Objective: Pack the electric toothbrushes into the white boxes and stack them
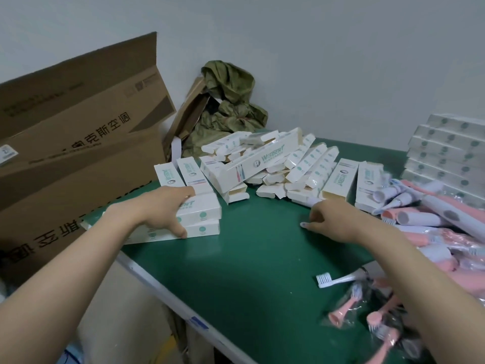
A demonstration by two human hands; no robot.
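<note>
Left hand (pixel 168 208): 9 o'clock, thumb and fingers clamping the stack of white boxes (pixel 202 222); I'd square the edges.
Right hand (pixel 330 222): loosely curled, empty; I'd grab from the empty boxes (pixel 262 164) at 12.
Toothbrushes (pixel 433 216): piled at 3 o'clock.

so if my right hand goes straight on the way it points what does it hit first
Probably the loose pile of white boxes just beyond the right hand, after a short strip of green table; depth is hard to judge in one view.
</note>
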